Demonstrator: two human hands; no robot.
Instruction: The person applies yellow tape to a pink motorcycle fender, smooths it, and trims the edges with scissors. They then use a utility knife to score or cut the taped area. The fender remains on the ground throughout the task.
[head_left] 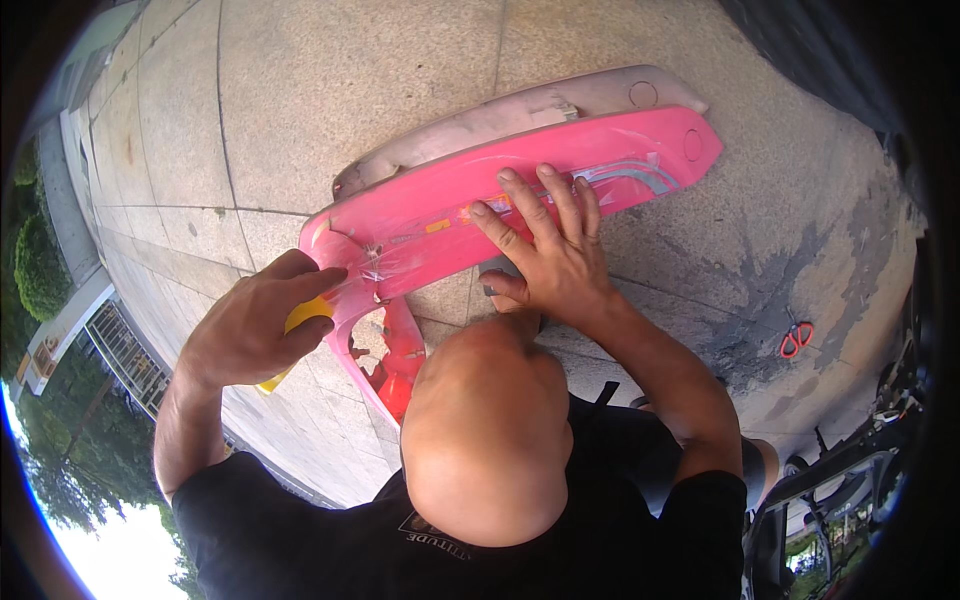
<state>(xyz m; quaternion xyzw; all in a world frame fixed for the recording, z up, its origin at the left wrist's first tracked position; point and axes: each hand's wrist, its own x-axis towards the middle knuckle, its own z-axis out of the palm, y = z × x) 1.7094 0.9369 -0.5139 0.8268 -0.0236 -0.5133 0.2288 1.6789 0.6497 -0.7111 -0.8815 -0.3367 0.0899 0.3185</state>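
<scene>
A long pink plastic panel [560, 150], scuffed and with worn stickers, lies across the paving in front of me. Cracks and torn edges show near its left end, where a narrow pink and red broken section [403, 345] bends back toward me; its near end is hidden. My left hand [255, 325] is closed at that end, thumb and fingers pinching a flat yellow piece [312, 312] against or beside the panel. My right hand [555, 245] rests on the panel's middle with fingers spread, its thumb by the near edge.
Behind the pink panel lies a similar, paler, dirty panel [470, 130]. Scissors with red-orange handles [797, 340] lie on the grey-stained paving to the right. A dark metal frame [835, 490] stands at the lower right. A railing [125, 345] and greenery are at the far left.
</scene>
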